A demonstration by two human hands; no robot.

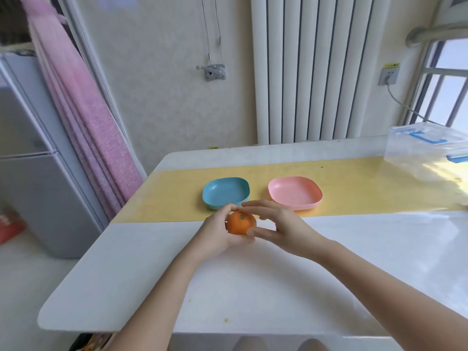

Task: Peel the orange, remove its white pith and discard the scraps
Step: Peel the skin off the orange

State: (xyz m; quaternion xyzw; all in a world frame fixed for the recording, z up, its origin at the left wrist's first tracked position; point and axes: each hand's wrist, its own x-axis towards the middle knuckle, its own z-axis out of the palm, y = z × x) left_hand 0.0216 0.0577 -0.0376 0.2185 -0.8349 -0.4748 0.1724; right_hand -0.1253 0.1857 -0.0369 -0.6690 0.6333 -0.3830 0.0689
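Note:
A whole orange point(239, 222) with its peel on and a small green stem spot facing up is held above the white table point(253, 287). My left hand point(217, 230) cups it from the left and below, fingers curled round it. My right hand point(281, 225) meets it from the right, thumb tip against its lower right side and index finger reaching over its top. Just beyond the hands, a blue dish point(226, 192) and a pink dish point(295, 192) sit side by side on the yellow runner point(354, 188).
A clear plastic box point(428, 148) with blue clips stands at the table's far right. A radiator and a wall lie behind the table, a pink curtain and a grey fridge to the left. A small orange speck point(226, 319) lies near the table's front edge.

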